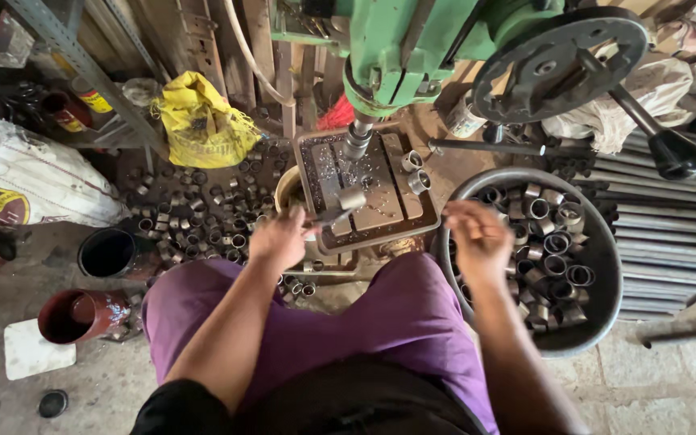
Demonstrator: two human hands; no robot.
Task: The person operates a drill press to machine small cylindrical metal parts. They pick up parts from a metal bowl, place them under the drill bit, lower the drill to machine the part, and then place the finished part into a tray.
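Fingers of the left hand (282, 239) close around a thin metal handle whose far end carries a short metal sleeve (352, 198), and that sleeve rests on the slotted drill table (392, 216) just below the spindle (357, 141). The grip is firm, the knuckles turned up toward the camera. The right hand (478, 234) hovers over the near rim of a round metal tub (598, 266), fingers curled loosely inward; it is blurred, and I cannot tell whether anything sits between the fingertips.

Two more short sleeves (415, 171) stand on the far right part of the table, close together and well apart from the one under the spindle. Metal chips lie scattered over the table top. The tub to the right is heaped with many like tube pieces (553, 242), lying at all angles.

Above the table rises the green drill press head (420, 48), with a dark round handwheel (561, 64) to its right and a feed lever ending in a black knob (681, 155). Beyond the tub, long grey bars (670, 234) lie side by side on the floor.

On the left, a spread of loose sleeves (203, 213) covers the ground near a yellow bag (199, 121). Nearer the person stand a black can (108, 253) and a red can (78, 316), both open-topped. A white printed sack (34, 181) lies further left. Purple trousers (340, 322) cover the seated person's knees, which flank the table's base.
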